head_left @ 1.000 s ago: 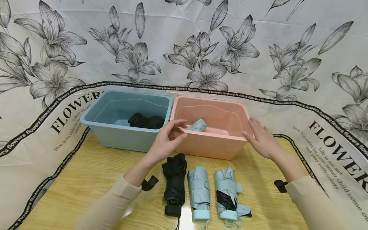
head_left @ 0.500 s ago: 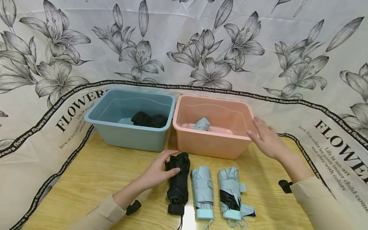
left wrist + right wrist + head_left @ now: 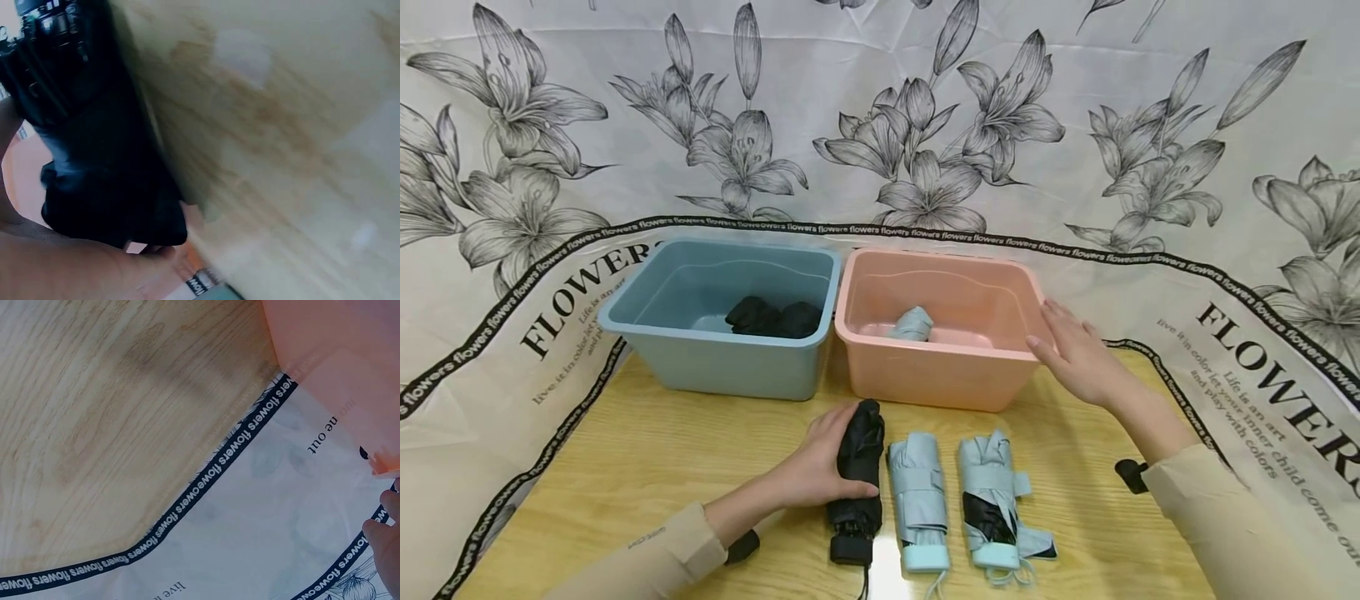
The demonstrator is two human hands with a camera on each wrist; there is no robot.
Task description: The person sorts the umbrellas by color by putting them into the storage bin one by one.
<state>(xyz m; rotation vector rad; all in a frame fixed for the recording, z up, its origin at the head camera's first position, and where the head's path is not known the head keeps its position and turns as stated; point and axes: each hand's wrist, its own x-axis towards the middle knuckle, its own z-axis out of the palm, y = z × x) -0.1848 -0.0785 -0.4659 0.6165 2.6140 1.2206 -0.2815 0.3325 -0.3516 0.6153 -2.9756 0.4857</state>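
My left hand point(image 3: 820, 462) grips a folded black umbrella point(image 3: 860, 450) lying on the table, thumb across its front and fingers along its far left side. In the left wrist view the black umbrella point(image 3: 103, 156) fills the left part, its ribs showing at the top. To its right lie two folded light-blue umbrellas: one tightly wrapped point(image 3: 919, 500), the other point(image 3: 991, 500) with its strap loose and black lining showing. My right hand point(image 3: 1078, 354) rests with extended fingers on the right rim of the pink bin point(image 3: 940, 375). Only its fingertips point(image 3: 387, 522) show in the right wrist view.
A blue bin point(image 3: 730, 367) stands left of the pink one, with black bundles point(image 3: 775, 318) inside. Within the pink bin lies a light-blue bundle point(image 3: 912, 323). Behind both hangs a flower-printed cloth point(image 3: 880, 125), which also borders the wooden table point(image 3: 700, 433).
My left hand has come down from the pink bin's left front rim to the black umbrella and closed around it. The right hand has stayed at the pink bin's right rim.
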